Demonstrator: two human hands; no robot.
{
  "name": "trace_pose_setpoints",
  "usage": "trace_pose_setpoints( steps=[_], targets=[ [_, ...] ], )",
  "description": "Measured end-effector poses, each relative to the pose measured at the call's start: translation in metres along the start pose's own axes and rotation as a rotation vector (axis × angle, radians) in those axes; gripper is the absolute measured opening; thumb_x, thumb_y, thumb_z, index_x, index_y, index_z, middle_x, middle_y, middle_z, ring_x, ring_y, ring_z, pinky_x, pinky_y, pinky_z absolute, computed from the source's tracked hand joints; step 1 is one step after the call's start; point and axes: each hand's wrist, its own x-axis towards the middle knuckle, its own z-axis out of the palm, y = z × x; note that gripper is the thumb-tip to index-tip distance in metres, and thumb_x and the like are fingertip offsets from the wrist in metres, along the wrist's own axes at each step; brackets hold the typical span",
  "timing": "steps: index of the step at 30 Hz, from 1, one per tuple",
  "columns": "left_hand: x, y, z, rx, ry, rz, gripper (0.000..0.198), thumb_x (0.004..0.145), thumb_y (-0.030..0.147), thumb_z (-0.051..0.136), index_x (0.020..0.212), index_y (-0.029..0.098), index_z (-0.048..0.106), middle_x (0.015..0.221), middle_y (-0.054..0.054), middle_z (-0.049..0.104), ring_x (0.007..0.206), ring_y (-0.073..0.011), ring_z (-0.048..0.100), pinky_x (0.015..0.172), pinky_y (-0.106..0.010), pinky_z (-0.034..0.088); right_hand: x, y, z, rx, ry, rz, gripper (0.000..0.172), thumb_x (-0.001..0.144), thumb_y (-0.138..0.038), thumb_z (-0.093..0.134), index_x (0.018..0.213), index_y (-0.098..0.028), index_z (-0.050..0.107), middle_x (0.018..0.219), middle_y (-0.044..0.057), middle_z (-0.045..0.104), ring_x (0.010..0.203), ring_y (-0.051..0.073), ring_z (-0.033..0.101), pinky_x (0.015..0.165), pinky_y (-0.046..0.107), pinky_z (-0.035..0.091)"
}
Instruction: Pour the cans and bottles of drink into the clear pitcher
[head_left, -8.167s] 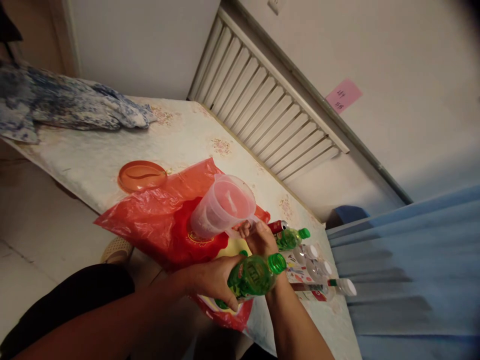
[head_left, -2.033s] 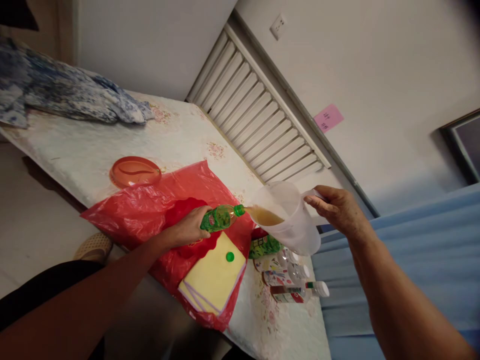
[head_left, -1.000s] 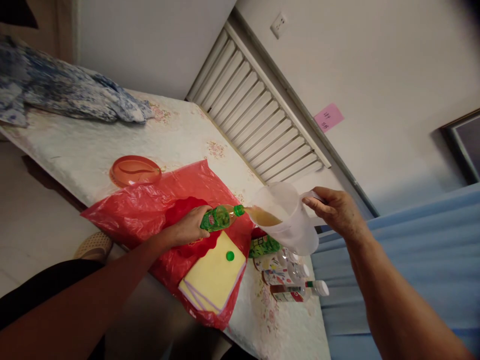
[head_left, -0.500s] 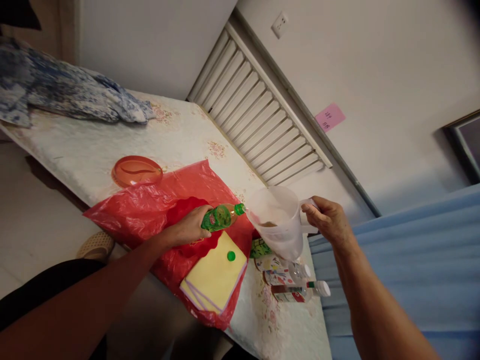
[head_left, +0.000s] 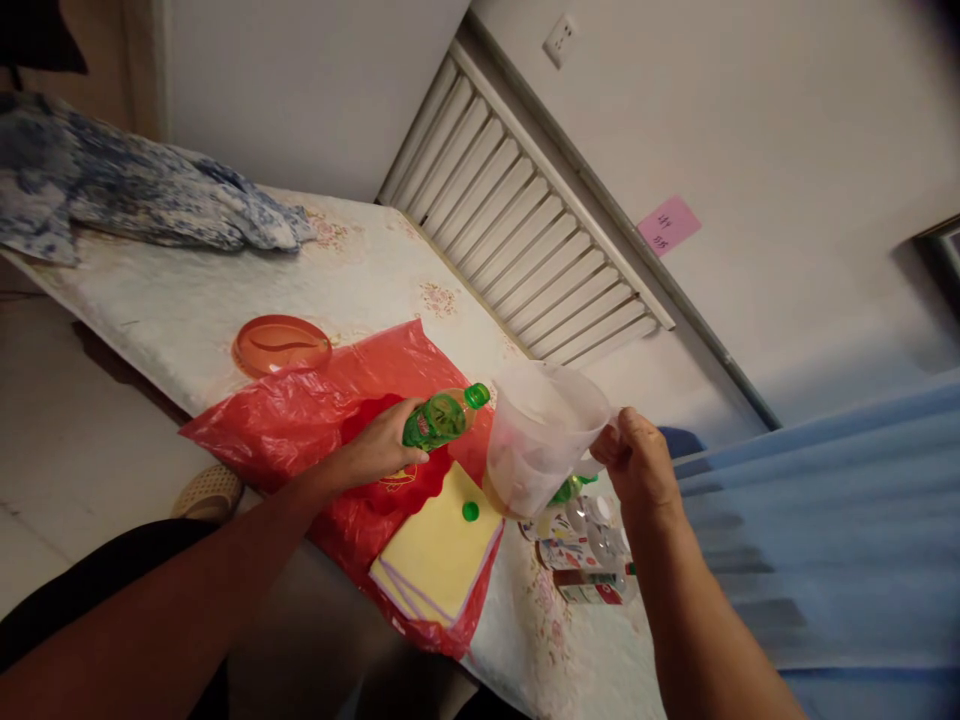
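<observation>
My left hand (head_left: 386,440) is wrapped round a green-labelled plastic bottle (head_left: 437,420), whose green-rimmed mouth points up and right. Close to that mouth is a translucent plastic measuring jug (head_left: 544,435) with some yellowish liquid low inside. My right hand (head_left: 637,460) grips the jug by its handle. Below the bottle, a small green cap (head_left: 470,511) lies on folded yellow cloths (head_left: 435,555). These rest on a red plastic bag (head_left: 285,420), along with a red scalloped piece (head_left: 382,490) partly hidden by my left hand.
Several bottles (head_left: 585,550) stand right of the cloths, partly behind the jug. An orange oval lid or dish (head_left: 281,345) sits left on the floral-covered table (head_left: 375,270). Blue-white fabric (head_left: 172,195) lies at the far left. A radiator (head_left: 517,210) and a blue curtain (head_left: 825,530) border the table.
The jug has tipped from leaning toward the bottle to nearly upright, its liquid settling at the bottom. The bottle's mouth has risen slightly and moved apart from the jug's rim.
</observation>
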Motion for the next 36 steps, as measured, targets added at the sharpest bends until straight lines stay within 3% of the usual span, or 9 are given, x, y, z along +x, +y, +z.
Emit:
trace_pose_setpoints(
  steps=[6,10,14,19,26,29,31,33,36],
  targets=[
    [0.001,0.01,-0.015,0.08,0.248,0.01,0.064,0.066,0.033,0.071,0.125,0.016,0.054,0.11,-0.008,0.067,0.098,-0.0264,0.065,0.09,-0.041,0.052,0.0,0.018,0.031,0.284,0.208,0.058,0.051,0.067,-0.053,0.079,0.057,-0.021,0.041,0.045,-0.011,0.034,0.038,0.004,0.023,0.038,0.02,0.021],
    [-0.002,0.014,-0.024,0.11,0.46,0.006,0.065,0.068,0.04,0.071,0.125,0.015,0.053,0.109,-0.008,0.067,0.1,-0.0278,0.064,0.091,-0.042,0.052,-0.004,0.037,0.057,0.359,0.241,0.082,0.045,0.069,-0.048,0.076,0.062,-0.022,0.039,0.046,-0.012,0.034,0.037,0.004,0.021,0.038,0.02,0.02],
    [-0.004,0.016,-0.028,0.089,0.599,0.041,0.063,0.069,0.039,0.071,0.125,0.015,0.053,0.111,-0.008,0.065,0.102,-0.0268,0.063,0.092,-0.041,0.052,-0.01,0.06,0.083,0.395,0.269,0.057,0.045,0.074,-0.048,0.07,0.06,-0.023,0.035,0.044,-0.013,0.029,0.037,0.005,0.021,0.04,0.021,0.02],
    [-0.005,0.017,-0.031,0.112,0.702,0.026,0.06,0.069,0.036,0.071,0.123,0.016,0.053,0.112,-0.006,0.064,0.1,-0.025,0.063,0.092,-0.04,0.052,-0.015,0.088,0.108,0.38,0.277,0.063,0.044,0.077,-0.05,0.062,0.06,-0.024,0.032,0.044,-0.013,0.027,0.038,0.006,0.019,0.042,0.023,0.021],
    [-0.007,0.013,-0.036,0.191,0.74,-0.013,0.061,0.071,0.039,0.071,0.124,0.017,0.052,0.111,-0.006,0.064,0.1,-0.0248,0.062,0.091,-0.039,0.052,-0.027,0.122,0.134,0.324,0.277,0.057,0.043,0.085,-0.049,0.051,0.06,-0.024,0.027,0.046,-0.012,0.026,0.04,0.007,0.022,0.045,0.023,0.027],
    [-0.01,0.01,-0.037,0.215,0.741,0.006,0.057,0.071,0.039,0.071,0.122,0.018,0.053,0.107,-0.005,0.064,0.096,-0.0236,0.063,0.088,-0.037,0.052,-0.031,0.13,0.135,0.345,0.261,0.02,0.043,0.088,-0.049,0.049,0.06,-0.024,0.03,0.047,-0.011,0.03,0.041,0.008,0.028,0.048,0.023,0.033],
    [-0.012,0.008,-0.038,0.23,0.745,-0.003,0.058,0.071,0.04,0.071,0.122,0.018,0.052,0.106,-0.005,0.065,0.096,-0.0237,0.063,0.086,-0.036,0.052,-0.034,0.134,0.127,0.267,0.22,-0.01,0.041,0.091,-0.053,0.046,0.064,-0.023,0.041,0.054,-0.007,0.043,0.049,0.01,0.043,0.056,0.025,0.041],
    [-0.016,0.008,-0.038,0.238,0.751,-0.026,0.06,0.07,0.041,0.071,0.123,0.019,0.052,0.108,-0.005,0.065,0.098,-0.0241,0.063,0.087,-0.036,0.052,-0.037,0.138,0.11,0.124,0.202,-0.007,0.041,0.092,-0.056,0.042,0.077,-0.021,0.054,0.07,-0.001,0.058,0.064,0.013,0.056,0.067,0.027,0.047],
    [-0.026,0.009,-0.037,0.24,0.755,-0.057,0.059,0.07,0.043,0.071,0.121,0.02,0.053,0.108,-0.005,0.065,0.098,-0.025,0.063,0.088,-0.038,0.052,-0.049,0.153,0.074,-0.161,0.253,0.081,0.04,0.086,-0.055,0.053,0.1,-0.018,0.06,0.084,0.002,0.064,0.076,0.017,0.061,0.074,0.031,0.049]
  ],
)
